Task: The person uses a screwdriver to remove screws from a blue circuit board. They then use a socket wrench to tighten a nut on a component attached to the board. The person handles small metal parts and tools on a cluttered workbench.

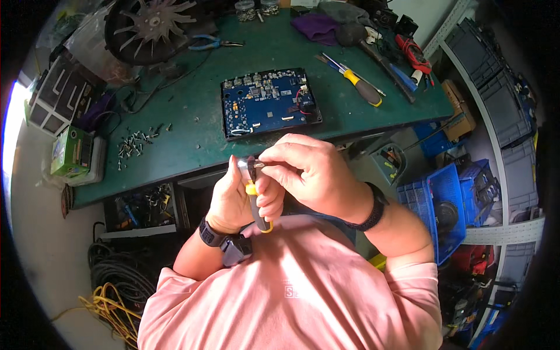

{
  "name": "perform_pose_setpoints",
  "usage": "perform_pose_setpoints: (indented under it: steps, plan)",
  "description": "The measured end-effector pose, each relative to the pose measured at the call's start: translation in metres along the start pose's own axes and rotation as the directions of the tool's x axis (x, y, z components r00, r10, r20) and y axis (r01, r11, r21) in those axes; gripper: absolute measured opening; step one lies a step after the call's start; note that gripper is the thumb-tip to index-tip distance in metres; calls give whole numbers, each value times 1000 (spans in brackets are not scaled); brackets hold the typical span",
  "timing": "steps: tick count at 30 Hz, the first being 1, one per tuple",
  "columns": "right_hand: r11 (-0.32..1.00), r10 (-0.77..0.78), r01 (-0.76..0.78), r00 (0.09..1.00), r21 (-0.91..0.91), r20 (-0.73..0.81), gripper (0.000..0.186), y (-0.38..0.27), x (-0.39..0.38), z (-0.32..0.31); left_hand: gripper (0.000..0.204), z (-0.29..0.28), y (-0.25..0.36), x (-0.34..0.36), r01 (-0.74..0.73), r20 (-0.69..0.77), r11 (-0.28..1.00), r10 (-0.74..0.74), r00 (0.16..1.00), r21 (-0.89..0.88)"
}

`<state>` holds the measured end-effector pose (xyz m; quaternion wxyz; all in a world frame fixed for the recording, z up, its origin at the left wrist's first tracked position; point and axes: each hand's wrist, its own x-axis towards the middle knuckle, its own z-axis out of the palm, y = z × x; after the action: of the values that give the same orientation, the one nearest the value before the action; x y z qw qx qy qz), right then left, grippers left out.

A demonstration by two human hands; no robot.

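My left hand (230, 201) is closed round a screwdriver (256, 211) with a yellow and grey handle, held upright just off the table's front edge. A shiny silver part and a dark part show at the tool's upper end. Against that end, the fingertips of my right hand (315, 172) pinch a small, partly hidden metal piece (259, 165). Beyond my hands, a blue circuit board (262, 105) lies in a dark open casing on the green table (198, 125). Red and black wires are at its right side.
Loose screws (137, 142) are scattered at the left. Pliers (214, 43) with blue handles lie near a dark fan (153, 23). A second yellow-grey screwdriver (361, 87) and a hammer (379, 58) lie at the right. Blue baskets (434, 204) stand below the table on the right.
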<state>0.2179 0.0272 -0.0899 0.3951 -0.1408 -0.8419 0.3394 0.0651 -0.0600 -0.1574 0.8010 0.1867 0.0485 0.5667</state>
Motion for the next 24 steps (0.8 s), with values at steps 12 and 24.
perform_pose_setpoints:
  steps: [12,24]
  plan:
    - [924,-236,286,949,-255,208,12,-2,0,-16,67,2,-5,-1,-71,-9,972,75,997,222]
    - [978,199,-200,980,-62,-22,33,11,-13,-13,40,0,-8,21,-227,-326,876,382,865,425]
